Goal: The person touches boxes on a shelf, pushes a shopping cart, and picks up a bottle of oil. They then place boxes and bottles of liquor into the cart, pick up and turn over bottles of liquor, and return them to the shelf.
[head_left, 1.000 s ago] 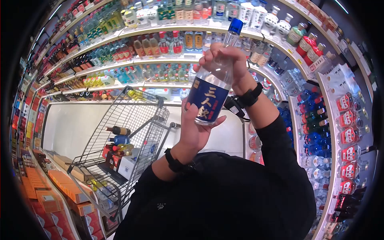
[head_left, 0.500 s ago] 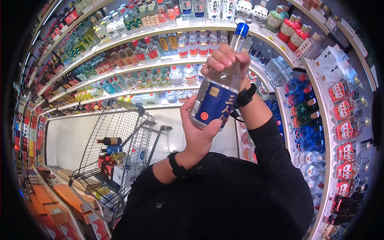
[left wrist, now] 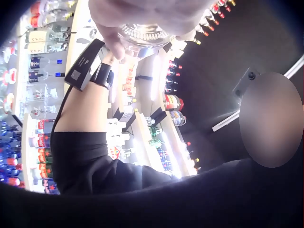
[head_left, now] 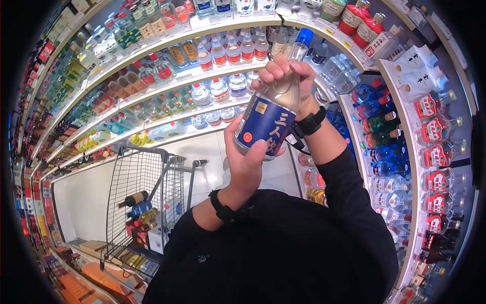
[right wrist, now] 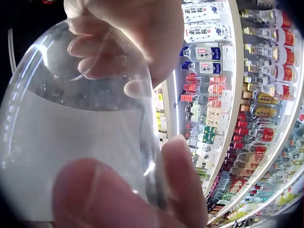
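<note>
A clear glass liquor bottle (head_left: 266, 123) with a blue cap and a dark blue label is held tilted in front of the chest, cap end up and away. My right hand (head_left: 299, 83) grips it around the neck and shoulder, fingers curled over the glass. My left hand (head_left: 244, 164) holds it near the base, with the thumb across the label. In the left wrist view the ridged glass bottle base (left wrist: 145, 35) shows under the left hand (left wrist: 147, 12). The right wrist view has the clear shoulder (right wrist: 71, 95) up close, fingers visible through the glass.
A wire shopping cart (head_left: 163, 154) with several bottles and boxes stands at the left. Curved shelves (head_left: 202, 76) of bottles run across the front. More shelves with red-labelled bottles (head_left: 436, 154) rise on the right. Orange boxes (head_left: 104, 277) lie at lower left.
The bottle first turned in my hands, bringing a barcode and red emblem beside the characters into sight, then turned slightly back. Both hands keep hold. The head view has swung to the right.
</note>
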`<action>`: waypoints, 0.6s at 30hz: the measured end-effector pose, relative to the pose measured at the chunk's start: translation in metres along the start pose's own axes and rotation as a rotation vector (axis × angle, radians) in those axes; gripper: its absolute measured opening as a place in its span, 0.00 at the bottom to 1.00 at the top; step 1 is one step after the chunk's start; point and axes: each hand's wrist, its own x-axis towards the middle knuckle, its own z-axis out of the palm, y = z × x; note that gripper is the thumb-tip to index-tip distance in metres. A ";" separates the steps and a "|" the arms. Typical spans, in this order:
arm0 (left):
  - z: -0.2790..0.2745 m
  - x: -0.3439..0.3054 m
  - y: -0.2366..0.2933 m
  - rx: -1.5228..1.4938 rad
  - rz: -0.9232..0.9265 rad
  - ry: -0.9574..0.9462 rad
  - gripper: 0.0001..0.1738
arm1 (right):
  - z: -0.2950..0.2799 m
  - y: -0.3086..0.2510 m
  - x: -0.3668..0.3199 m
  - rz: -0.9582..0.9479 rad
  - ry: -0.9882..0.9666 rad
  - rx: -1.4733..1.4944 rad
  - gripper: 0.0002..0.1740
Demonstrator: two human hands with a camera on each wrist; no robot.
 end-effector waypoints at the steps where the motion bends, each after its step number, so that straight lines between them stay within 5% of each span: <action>1: -0.001 0.010 0.005 0.041 -0.025 0.005 0.41 | -0.006 -0.003 0.003 -0.012 0.059 -0.033 0.09; 10: -0.044 0.102 0.030 -0.186 -0.274 -0.045 0.34 | -0.021 -0.022 0.060 -0.140 0.580 -0.285 0.12; 18: -0.084 0.163 0.055 -0.488 -0.723 -0.130 0.44 | -0.030 -0.018 0.104 -0.081 1.055 -0.491 0.09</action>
